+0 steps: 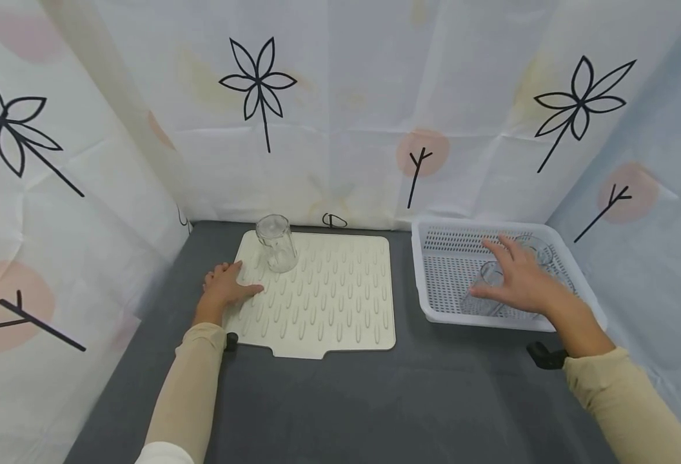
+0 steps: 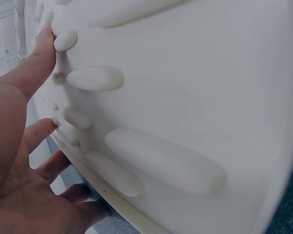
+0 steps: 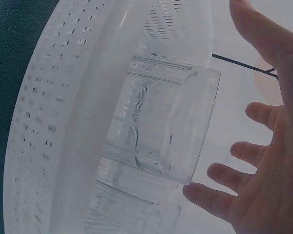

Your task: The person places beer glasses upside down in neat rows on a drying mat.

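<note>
My left hand [image 1: 227, 288] rests at the left edge of a cream drainer mat [image 1: 329, 303] with raised oval ridges. Its thumb touches the ridged top in the left wrist view, while the other fingers lie along the rim. A clear glass [image 1: 278, 245] stands on the mat's far left corner, just beyond that hand. Over a white perforated basket [image 1: 420, 277] on the right, my right hand [image 1: 520, 277] hovers with its fingers spread and nothing held. Below and beside it are clear glasses [image 3: 166, 117] inside the basket, partly hidden by the hand in the head view.
Both mat and basket lie on a dark grey table [image 1: 375, 399]. White patterned cloth [image 1: 352, 96] hangs behind and on both sides, close to the far table edge. A dark strip of table separates mat from basket.
</note>
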A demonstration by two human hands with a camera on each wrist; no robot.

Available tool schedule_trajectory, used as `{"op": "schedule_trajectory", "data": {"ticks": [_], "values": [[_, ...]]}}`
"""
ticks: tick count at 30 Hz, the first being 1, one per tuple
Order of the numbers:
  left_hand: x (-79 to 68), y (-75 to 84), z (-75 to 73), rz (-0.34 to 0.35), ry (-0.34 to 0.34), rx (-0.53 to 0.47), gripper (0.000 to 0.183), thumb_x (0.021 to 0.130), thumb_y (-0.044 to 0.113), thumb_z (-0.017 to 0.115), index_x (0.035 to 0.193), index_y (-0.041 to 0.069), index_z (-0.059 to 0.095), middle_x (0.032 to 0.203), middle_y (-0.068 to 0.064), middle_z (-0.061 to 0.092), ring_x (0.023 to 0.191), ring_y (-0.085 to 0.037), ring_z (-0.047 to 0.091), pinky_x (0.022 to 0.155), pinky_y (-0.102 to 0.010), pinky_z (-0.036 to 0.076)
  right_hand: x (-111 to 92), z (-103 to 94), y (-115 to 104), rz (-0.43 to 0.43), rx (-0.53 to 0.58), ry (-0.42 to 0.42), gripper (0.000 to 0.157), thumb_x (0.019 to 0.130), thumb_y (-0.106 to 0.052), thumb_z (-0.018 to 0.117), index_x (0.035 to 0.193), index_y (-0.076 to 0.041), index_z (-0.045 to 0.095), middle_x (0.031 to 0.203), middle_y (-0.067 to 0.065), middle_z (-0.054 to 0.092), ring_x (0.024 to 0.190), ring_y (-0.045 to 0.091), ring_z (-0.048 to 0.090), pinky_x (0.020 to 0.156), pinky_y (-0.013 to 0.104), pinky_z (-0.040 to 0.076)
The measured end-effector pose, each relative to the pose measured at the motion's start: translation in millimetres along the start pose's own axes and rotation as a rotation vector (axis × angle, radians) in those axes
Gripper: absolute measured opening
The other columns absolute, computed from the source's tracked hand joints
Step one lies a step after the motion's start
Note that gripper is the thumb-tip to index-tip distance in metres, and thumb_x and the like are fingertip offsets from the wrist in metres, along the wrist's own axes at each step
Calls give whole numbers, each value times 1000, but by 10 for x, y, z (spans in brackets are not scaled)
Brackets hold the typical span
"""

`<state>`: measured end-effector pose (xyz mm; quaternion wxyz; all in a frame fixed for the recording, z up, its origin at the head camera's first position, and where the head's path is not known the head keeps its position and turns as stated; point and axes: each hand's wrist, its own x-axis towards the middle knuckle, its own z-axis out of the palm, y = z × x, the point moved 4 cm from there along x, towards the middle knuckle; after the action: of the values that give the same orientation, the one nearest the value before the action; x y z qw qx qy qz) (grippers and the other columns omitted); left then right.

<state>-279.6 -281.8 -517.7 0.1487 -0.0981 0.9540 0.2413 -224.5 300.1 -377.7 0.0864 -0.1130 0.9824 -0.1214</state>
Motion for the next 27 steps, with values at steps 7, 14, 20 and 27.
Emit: {"op": "schedule_trajectory", "data": {"ticks": [7, 14, 20, 27], "values": [[12, 7, -31, 8, 0, 3, 104, 90, 57, 69, 164, 7, 15, 165, -34, 7, 150, -60, 6, 122, -73, 9, -3, 62, 21, -31, 28, -34, 114, 85, -58, 77, 162, -3, 14, 163, 38, 8, 144, 68, 14, 105, 85, 26], [-4, 15, -29, 7, -5, 5, 105, 90, 58, 69, 164, 7, 15, 164, -34, 7, 149, -60, 6, 122, -73, 10, -9, 94, 51, -48, 28, -37, 106, 85, -44, 81, 160, 1, 20, 160, 40, 16, 142, 66, 18, 107, 84, 23], [-19, 30, -32, 8, -2, 1, 106, 90, 58, 70, 164, 6, 15, 164, -35, 8, 149, -61, 6, 122, -73, 10, -6, 117, 88, -42, 18, -59, 100, 87, -34, 80, 158, 3, 20, 155, 42, 23, 140, 67, 21, 108, 82, 23], [-15, 18, -19, 5, -2, -5, 104, 91, 56, 70, 164, 7, 15, 165, -34, 7, 150, -59, 5, 122, -73, 9, -9, 138, 92, -50, -1, -64, 88, 90, -30, 77, 156, 2, 28, 148, 42, 35, 135, 66, 29, 106, 80, 28]]}}
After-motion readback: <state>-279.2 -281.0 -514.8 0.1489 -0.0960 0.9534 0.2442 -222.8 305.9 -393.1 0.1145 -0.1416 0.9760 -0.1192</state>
